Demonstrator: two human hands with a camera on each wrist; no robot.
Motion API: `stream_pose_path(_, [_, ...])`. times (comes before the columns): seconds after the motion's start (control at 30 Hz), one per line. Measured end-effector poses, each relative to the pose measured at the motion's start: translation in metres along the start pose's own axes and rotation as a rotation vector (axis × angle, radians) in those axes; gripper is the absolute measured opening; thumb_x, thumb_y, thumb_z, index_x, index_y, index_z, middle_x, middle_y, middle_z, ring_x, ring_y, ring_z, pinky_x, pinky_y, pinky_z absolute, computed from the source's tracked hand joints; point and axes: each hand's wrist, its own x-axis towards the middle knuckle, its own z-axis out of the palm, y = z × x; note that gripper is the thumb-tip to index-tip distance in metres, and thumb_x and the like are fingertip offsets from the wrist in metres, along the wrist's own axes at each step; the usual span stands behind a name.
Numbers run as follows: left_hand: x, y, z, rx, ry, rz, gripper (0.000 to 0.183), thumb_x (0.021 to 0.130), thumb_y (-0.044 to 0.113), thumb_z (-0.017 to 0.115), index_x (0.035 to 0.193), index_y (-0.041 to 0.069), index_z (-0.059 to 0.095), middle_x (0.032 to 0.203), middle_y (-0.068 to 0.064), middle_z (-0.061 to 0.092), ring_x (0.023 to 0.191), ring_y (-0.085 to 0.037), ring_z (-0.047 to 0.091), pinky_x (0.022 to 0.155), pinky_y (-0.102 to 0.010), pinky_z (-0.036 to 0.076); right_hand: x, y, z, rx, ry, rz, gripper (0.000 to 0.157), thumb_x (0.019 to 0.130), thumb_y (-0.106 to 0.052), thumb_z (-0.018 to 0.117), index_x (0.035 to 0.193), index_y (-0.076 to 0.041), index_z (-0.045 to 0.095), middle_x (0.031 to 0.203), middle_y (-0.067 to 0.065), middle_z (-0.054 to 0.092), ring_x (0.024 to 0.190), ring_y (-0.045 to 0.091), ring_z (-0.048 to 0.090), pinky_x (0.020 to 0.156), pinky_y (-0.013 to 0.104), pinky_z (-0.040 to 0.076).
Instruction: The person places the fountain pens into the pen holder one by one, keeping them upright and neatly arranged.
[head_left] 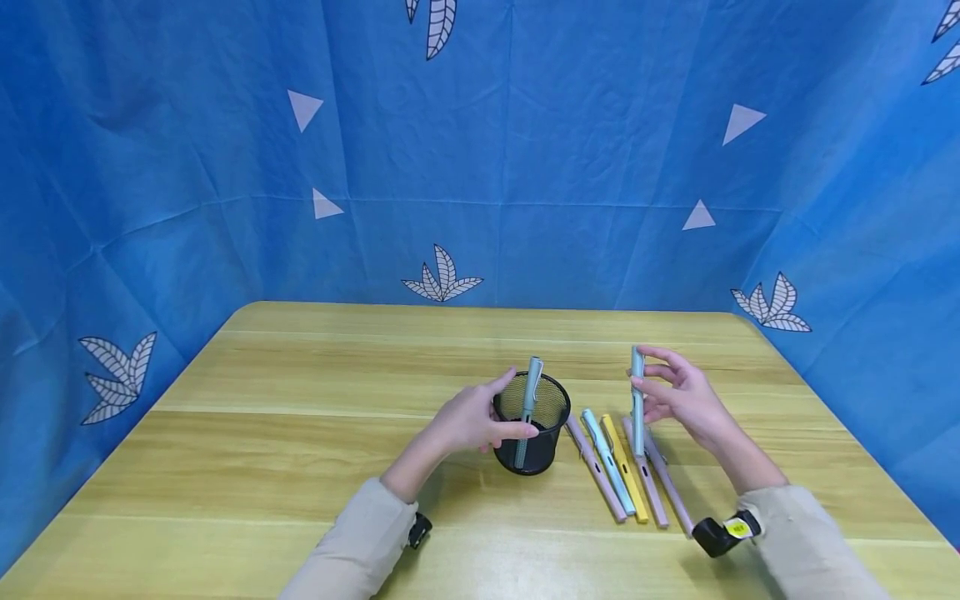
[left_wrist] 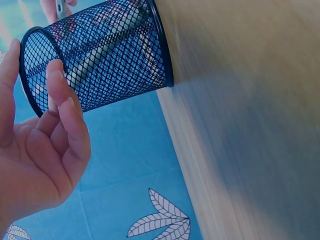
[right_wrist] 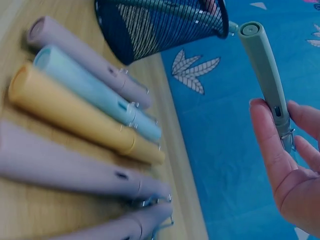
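My left hand (head_left: 480,421) holds a black mesh pen cup (head_left: 547,446) at its rim, thumb on the near side and forefinger on the far side. One grey-green pen (head_left: 532,387) leans inside the cup, clip end up; its lower part shows through the mesh in the left wrist view. To the right, my right hand (head_left: 686,400) pinches another grey-green pen (right_wrist: 262,67) near its clip between thumb and fingertips. That pen stands upright above the row of pens, its plain end downward in the head view.
Between the cup and my right hand, several pens lie side by side: a purple pen (head_left: 596,471), a light blue pen (head_left: 609,467), a yellow pen (head_left: 626,475) and more purple ones. A wooden table (head_left: 262,467) carries everything, with a blue curtain (head_left: 570,150) behind it.
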Motion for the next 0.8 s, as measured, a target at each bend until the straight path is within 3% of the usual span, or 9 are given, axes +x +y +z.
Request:
stream_pose_path(0.17, [0.000, 0.000, 0.000, 0.000, 0.000, -0.002, 0.091, 0.072, 0.050, 0.069, 0.144, 0.026, 0.018, 0.055, -0.006, 0.057, 0.049, -0.027, 0.055, 0.044, -0.029, 0.042, 0.003, -0.004, 0.007, 0.124, -0.025, -0.025, 0.041, 0.088, -0.006, 0.056, 0.127, -0.008, 0.041, 0.095, 0.000, 0.061, 0.059, 0.018, 0.061, 0.053, 0.031, 0.052])
stream_pose_path(0.33, [0.000, 0.000, 0.000, 0.014, -0.002, 0.007, 0.091, 0.072, 0.051, 0.068, 0.144, 0.025, 0.018, 0.055, -0.005, 0.058, 0.049, -0.027, 0.056, 0.043, -0.029, 0.042, 0.005, -0.007, 0.013, 0.211, -0.038, -0.048, 0.038, 0.089, -0.001, 0.053, 0.124, -0.008, 0.042, 0.093, 0.002, 0.062, 0.059, 0.018, 0.061, 0.054, 0.032, 0.052])
stream_pose_path(0.8, [-0.001, 0.001, -0.001, 0.011, 0.001, 0.009, 0.092, 0.072, 0.050, 0.068, 0.144, 0.024, 0.018, 0.055, -0.007, 0.058, 0.048, -0.028, 0.055, 0.043, -0.028, 0.041, 0.015, -0.021, 0.034, 0.412, 0.015, -0.078, 0.047, 0.088, 0.006, 0.051, 0.127, -0.011, 0.033, 0.090, 0.005, 0.064, 0.059, 0.020, 0.062, 0.057, 0.033, 0.052])
